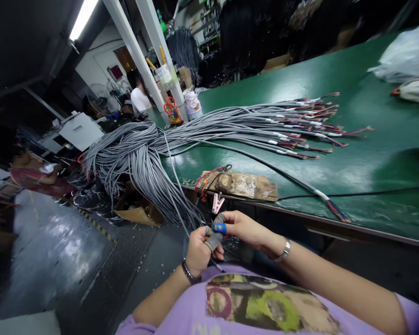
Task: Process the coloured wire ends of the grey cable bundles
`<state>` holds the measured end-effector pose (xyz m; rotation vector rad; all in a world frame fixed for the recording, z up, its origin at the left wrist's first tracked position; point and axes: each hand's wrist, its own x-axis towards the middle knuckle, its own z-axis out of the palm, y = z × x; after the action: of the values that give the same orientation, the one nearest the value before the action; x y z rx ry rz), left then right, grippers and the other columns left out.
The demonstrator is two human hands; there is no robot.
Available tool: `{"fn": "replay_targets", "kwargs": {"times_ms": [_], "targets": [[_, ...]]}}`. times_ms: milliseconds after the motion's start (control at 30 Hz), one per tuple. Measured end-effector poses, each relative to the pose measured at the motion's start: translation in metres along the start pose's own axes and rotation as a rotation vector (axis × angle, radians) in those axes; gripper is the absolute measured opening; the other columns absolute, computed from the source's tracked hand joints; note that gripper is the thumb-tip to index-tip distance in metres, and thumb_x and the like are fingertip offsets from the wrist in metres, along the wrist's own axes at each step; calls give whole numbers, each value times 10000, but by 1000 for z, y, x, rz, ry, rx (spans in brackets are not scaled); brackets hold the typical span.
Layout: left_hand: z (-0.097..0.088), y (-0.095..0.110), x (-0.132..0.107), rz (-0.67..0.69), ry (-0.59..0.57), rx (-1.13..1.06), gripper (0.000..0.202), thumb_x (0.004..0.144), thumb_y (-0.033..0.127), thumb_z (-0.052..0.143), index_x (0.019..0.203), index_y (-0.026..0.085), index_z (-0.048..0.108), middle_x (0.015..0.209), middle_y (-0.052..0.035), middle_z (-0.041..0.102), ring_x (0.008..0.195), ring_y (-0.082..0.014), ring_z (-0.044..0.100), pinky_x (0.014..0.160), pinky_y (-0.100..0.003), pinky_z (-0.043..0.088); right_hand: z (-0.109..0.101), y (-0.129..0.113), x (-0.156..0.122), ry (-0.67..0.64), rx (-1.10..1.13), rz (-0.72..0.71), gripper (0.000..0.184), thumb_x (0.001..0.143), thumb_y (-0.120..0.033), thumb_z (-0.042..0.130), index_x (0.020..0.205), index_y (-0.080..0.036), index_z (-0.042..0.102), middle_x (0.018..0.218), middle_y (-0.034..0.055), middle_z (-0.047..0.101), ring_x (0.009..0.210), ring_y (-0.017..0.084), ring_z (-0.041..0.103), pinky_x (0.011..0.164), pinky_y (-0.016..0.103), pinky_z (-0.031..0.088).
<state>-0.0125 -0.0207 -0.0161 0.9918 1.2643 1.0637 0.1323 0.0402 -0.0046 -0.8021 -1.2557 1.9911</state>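
Note:
My left hand (199,251) is closed in front of my lap, with fingers wrapped round a grey cable that hangs off the table's front edge. Its thumb has a grey covering. Close against it, my right hand (246,229) pinches with thumb and forefinger; blue tape wraps the thumb. What lies between those fingertips is tiny and mostly hidden. A large bundle of grey cables (143,149) drapes over the table edge just beyond my hands. One separate cable (282,174) stretches right across the table, ending in a white band and bare coloured wires (337,210).
Along the front edge of the green table (363,181) lies a wooden block (247,185) with wires and a pink clip (217,203). A bottle (193,106) and orange-handled scissors (169,106) stand near the posts. Plastic bags (408,53) sit far right. Two people work at left.

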Motion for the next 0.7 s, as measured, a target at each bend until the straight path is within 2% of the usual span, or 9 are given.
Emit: {"fn": "replay_targets", "kwargs": {"times_ms": [300, 433, 600, 700], "targets": [[6, 5, 0, 39, 109, -142, 391, 678, 499, 691, 622, 146, 532, 470, -2, 601, 336, -94, 520, 352, -176, 358, 5, -2, -1, 78, 11, -47, 354, 568, -432, 798, 599, -141, 601, 545, -37, 538, 512, 72, 406, 514, 224, 306], [3, 7, 2, 30, 145, -187, 341, 679, 451, 687, 634, 150, 534, 459, 8, 593, 324, -83, 504, 329, -156, 311, -4, 1, 1, 64, 106, -8, 367, 575, -447, 801, 645, -137, 617, 574, -25, 559, 512, 70, 423, 516, 217, 337], [2, 16, 6, 1, 97, -250, 329, 645, 424, 706, 621, 156, 515, 423, 22, 562, 288, -73, 459, 295, -152, 266, -23, 10, 16, 100, 332, 76, 402, 703, -558, 672, 734, -160, 628, 652, 8, 600, 541, 97, 503, 551, 249, 431], [6, 23, 8, -14, 41, -286, 348, 624, 432, 720, 613, 158, 506, 415, 26, 550, 281, -69, 444, 290, -155, 272, -22, 10, 25, 147, 310, -13, 447, 699, -604, 646, 745, -159, 635, 669, 13, 599, 552, 100, 492, 554, 248, 423]]}}
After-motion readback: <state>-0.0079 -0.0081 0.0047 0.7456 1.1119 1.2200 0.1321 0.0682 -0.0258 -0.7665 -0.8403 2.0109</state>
